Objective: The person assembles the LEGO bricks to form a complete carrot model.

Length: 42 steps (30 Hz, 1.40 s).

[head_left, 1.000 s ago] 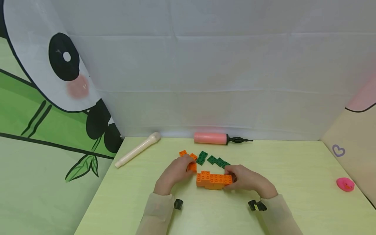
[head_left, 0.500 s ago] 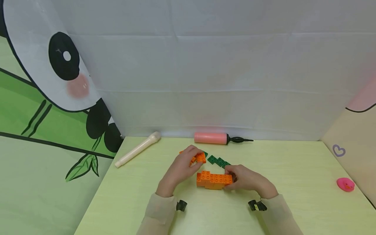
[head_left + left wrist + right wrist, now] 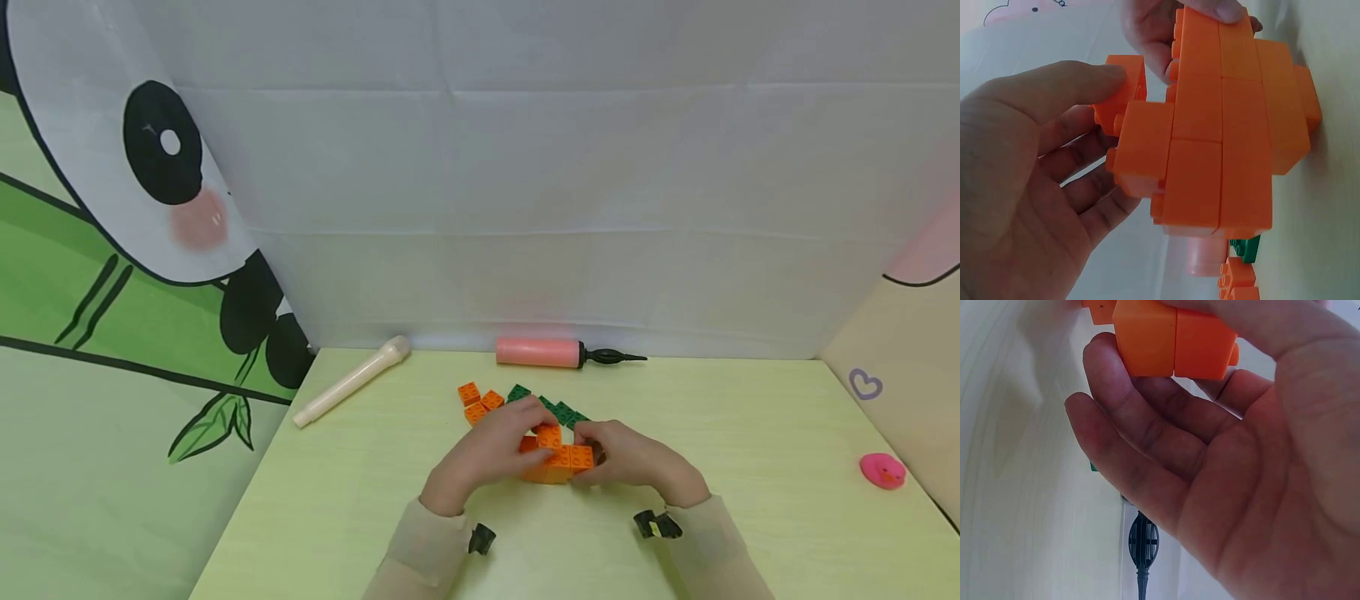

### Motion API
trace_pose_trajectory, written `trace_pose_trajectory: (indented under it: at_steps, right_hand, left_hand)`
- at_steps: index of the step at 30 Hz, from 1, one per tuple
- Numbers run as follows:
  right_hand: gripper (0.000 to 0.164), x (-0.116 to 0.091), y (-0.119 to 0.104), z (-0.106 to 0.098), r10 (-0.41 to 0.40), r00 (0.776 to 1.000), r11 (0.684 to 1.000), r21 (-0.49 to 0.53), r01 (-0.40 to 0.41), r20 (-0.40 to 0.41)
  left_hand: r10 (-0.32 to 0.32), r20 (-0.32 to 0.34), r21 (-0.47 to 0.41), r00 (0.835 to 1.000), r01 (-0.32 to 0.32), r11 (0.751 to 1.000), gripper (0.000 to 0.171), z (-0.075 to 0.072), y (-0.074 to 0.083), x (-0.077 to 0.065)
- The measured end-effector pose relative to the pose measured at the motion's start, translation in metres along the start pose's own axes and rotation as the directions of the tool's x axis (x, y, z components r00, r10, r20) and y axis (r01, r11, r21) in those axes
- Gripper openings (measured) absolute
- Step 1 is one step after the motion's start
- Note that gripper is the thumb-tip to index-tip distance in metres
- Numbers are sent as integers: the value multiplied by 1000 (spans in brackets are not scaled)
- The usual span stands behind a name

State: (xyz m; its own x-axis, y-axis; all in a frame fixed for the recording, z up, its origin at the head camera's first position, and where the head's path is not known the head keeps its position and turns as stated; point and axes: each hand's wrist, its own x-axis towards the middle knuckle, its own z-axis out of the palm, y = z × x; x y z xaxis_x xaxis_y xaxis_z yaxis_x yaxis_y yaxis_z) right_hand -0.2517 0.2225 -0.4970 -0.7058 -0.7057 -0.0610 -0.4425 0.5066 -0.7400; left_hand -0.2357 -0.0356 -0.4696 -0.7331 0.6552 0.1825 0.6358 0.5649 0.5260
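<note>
Several orange building bricks are joined into a stepped block [image 3: 1197, 125] in front of me. My left hand [image 3: 495, 446] pinches one loose orange brick [image 3: 1124, 94] between thumb and fingers, just above the block's studded top and beside a brick that stands up from it. My right hand [image 3: 630, 454] grips the block's right end, thumb on the near side, fingers behind. The right wrist view shows that end of the block [image 3: 1172, 340] between the thumb and fingers. From the head view, the left hand covers the block's left part.
Behind the left hand lie several loose orange bricks [image 3: 476, 413] and several green bricks [image 3: 562, 412]. A pink balloon pump [image 3: 537, 352] rests by the back wall. A pale stick [image 3: 352, 383] lies at the back left, a pink rubber duck [image 3: 882, 471] at the right edge.
My left hand has picked up an orange brick from the loose ones and carried it right and nearer, over the joined block. My right hand has kept its grip in the same place.
</note>
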Motion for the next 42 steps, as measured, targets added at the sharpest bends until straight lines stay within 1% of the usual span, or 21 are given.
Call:
trace_pose_trajectory:
  at_steps: [3, 6, 11, 21, 30, 38, 42]
  right_hand:
    - [30, 0, 0, 0, 2, 1000, 1000, -3, -2, 2]
    - [30, 0, 0, 0, 3, 1000, 1000, -3, -3, 4]
    - [31, 1, 0, 0, 4, 1000, 1000, -6, -4, 2]
    - [31, 0, 1, 1, -10, 1000, 1000, -3, 10, -2]
    - [31, 0, 0, 1, -5, 1000, 1000, 7, 5, -4]
    - [32, 0, 0, 1, -11, 1000, 1000, -8, 11, -9]
    - [32, 0, 0, 1, -5, 1000, 1000, -15, 5, -9]
  left_hand:
    - [4, 23, 11, 1000, -5, 1000, 26, 2, 1, 1]
    - [-4, 37, 8, 999, 4, 1000, 26, 4, 0, 0]
    - [-20, 47, 25, 999, 19, 1000, 27, 5, -2, 0]
    - [-27, 66, 58, 997, 23, 998, 25, 7, -3, 1]
    - [-19, 60, 134, 998, 11, 991, 18, 7, 0, 1]
    - [6, 57, 236, 998, -19, 971, 18, 9, 3, 3]
    - [25, 48, 268, 999, -37, 963, 18, 9, 3, 3]
